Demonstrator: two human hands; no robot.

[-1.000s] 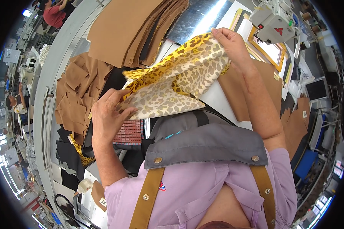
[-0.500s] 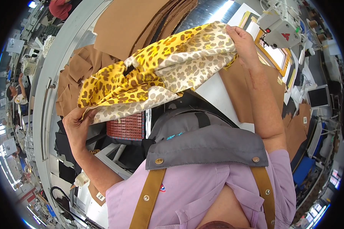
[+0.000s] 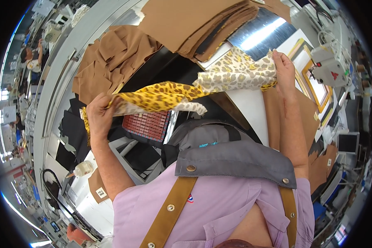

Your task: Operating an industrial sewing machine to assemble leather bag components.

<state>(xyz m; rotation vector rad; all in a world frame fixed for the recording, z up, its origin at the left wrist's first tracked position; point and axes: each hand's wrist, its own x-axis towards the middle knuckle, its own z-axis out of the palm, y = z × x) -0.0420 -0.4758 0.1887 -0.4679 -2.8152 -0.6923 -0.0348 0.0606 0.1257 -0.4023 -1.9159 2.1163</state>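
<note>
The spotted cloth [image 3: 180, 94], spread wider a moment ago, has narrowed and twisted, leaving yellow and pale faces both showing. The left hand [image 3: 100, 113] and right hand [image 3: 284, 71] each pinch an end, holding it up beyond the grey apron [image 3: 235, 160].

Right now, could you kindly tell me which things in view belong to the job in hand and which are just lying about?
In hand:
- leopard-print cloth, one end in the left hand, the other in the right hand

Seemingly just lying about:
- crumpled brown pieces
- flat brown stack
- small bottle
- dark-screened device
</note>
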